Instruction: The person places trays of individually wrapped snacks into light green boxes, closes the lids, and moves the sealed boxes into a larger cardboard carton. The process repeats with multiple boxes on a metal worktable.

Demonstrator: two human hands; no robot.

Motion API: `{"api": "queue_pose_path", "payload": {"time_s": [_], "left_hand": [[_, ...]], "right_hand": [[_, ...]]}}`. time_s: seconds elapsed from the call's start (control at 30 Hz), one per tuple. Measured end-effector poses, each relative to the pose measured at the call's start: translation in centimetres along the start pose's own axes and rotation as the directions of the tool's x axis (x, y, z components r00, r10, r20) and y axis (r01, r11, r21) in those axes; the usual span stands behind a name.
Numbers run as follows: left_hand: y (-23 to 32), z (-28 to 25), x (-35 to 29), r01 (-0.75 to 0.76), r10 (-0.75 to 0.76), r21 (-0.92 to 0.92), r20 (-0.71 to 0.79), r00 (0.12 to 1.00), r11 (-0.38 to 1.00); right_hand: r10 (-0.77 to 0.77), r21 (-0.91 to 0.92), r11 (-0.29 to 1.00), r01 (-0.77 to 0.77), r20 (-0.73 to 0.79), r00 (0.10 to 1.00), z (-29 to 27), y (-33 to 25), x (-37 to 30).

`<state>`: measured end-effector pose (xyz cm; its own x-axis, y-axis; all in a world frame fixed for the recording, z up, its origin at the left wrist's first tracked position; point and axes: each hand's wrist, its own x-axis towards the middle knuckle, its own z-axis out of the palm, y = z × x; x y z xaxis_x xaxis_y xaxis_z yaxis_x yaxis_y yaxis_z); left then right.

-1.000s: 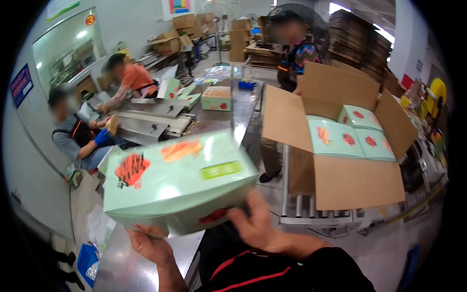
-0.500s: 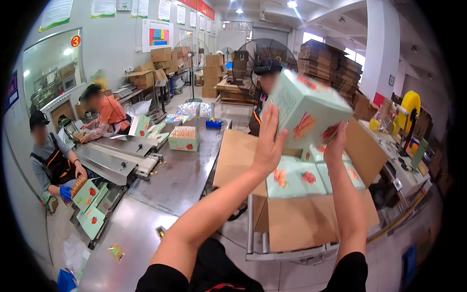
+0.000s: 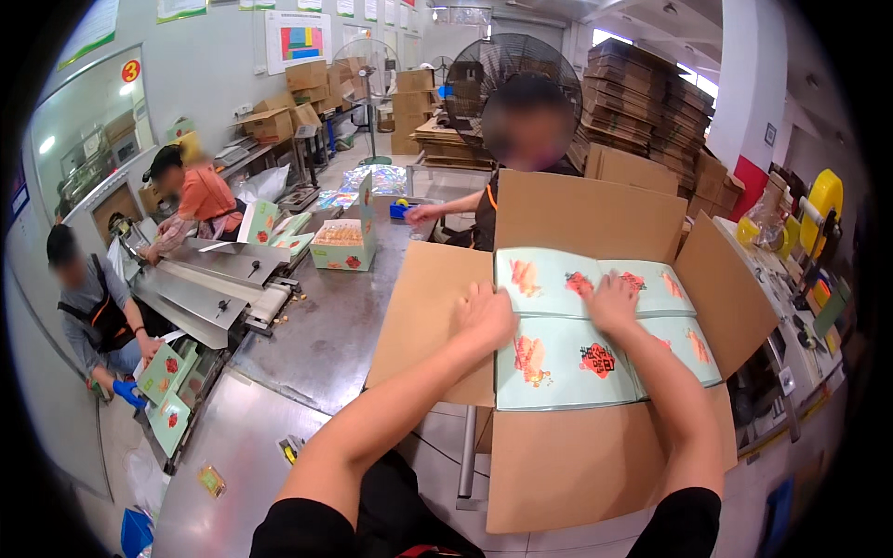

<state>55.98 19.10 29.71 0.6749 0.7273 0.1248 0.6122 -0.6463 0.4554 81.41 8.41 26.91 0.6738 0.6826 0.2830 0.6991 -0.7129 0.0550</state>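
Pale green cartons [image 3: 563, 386] lie under the right hand [image 3: 614, 302], which is open, its fingers resting on the lids near the middle seam; the left hand [image 3: 486, 314] bends over the packing's left edge, fingers curled, and I cannot tell whether it grips anything. Four cartons sit two by two inside a brown cardboard box [image 3: 577, 470], its far flap upright and its left and near flaps turned outward. On the near left lid a red patch [image 3: 600, 361] carries bold dark characters, beside an orange picture of stick-shaped food; the far lids repeat these designs, partly covered by the right hand. To the left, a steel table [image 3: 316, 344] holds a small yellow packet [image 3: 211, 480] at its near end and, farther off, an open green carton [image 3: 339, 249] of tan pieces, marked with a similar red patch. Beyond the box, a co-worker [image 3: 488, 214] reaches one hand near a blue tape dispenser [image 3: 402, 209]. At the far left, two people work beside a metal chute [image 3: 200, 298]. On the wall hang a colour-block chart [image 3: 298, 42] and a round orange number sign [image 3: 131, 71], with green-edged notices [image 3: 88, 33] above.
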Motion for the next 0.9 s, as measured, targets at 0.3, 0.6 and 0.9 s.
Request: {"api": "queue_pose_path", "payload": {"time_s": [0.3, 0.6, 0.9], "left_hand": [[-11.0, -5.6, -11.0, -0.200, -0.001, -0.143, -0.817, 0.577, 0.969], [-5.1, -3.2, -13.8, -0.357, -0.276, -0.904, -0.290, 0.916, -0.236], [-4.8, -3.0, -12.8, -0.435, -0.238, -0.895, -0.445, 0.864, 0.096]], "right_hand": [[-0.510, 0.295, 0.843, 0.449, 0.177, 0.842, -4.4, -5.1, -0.8], [-0.213, 0.043, 0.950, 0.309, -0.633, 0.744, -9.4, -4.9, 11.3], [-0.395, 0.143, 0.883, 0.448, -0.292, 0.871, -11.8, -1.4, 9.1]]}}
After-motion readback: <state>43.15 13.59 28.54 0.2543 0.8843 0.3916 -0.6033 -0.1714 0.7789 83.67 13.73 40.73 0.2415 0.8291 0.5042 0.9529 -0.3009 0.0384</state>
